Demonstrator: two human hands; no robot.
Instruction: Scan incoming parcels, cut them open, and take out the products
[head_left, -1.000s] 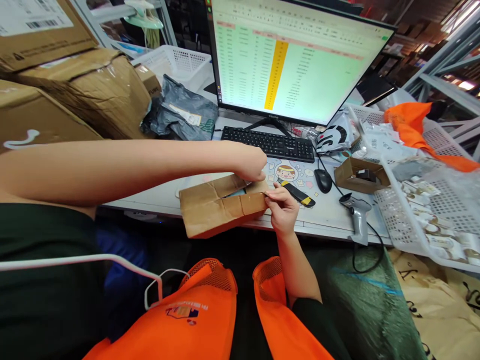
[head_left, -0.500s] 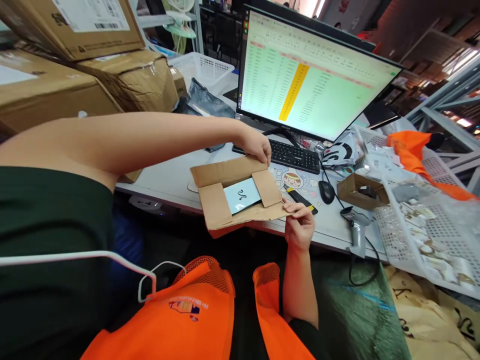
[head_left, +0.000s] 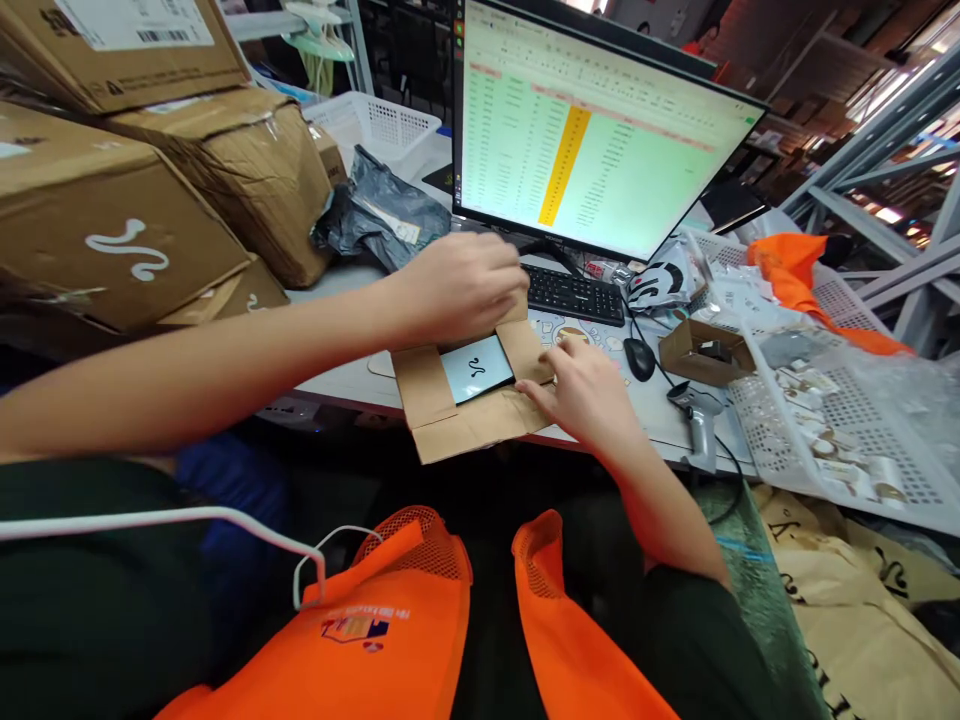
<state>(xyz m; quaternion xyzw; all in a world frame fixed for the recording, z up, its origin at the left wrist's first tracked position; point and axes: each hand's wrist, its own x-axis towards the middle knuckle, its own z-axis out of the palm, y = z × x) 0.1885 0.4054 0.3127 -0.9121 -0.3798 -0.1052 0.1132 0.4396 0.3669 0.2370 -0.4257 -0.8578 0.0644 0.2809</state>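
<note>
An open cardboard box (head_left: 427,388) rests at the desk's front edge, its near flap hanging out over it. Inside, partly under the side flaps, lies a flat pale-blue packet (head_left: 478,369) with a black squiggle. My left hand (head_left: 469,285) is curled closed over the box's far right corner, fingertips on the cardboard and partly hidden. At the right side my right hand (head_left: 589,390) grips the box edge, thumb on the near side and fingers by the side flap. The black-and-yellow cutter seen earlier is hidden behind this hand.
Behind are a keyboard (head_left: 574,295) and monitor (head_left: 592,140). To the right stand a mouse (head_left: 639,358), a corded scanner (head_left: 699,425), a small carton (head_left: 705,352) and a white basket (head_left: 892,440). Large cartons (head_left: 112,220) and a grey plastic bag (head_left: 386,215) fill the left.
My right hand has moved up from the near right corner to the box's right side. My left hand has shifted left, curled over the far corner. The view has turned slightly.
</note>
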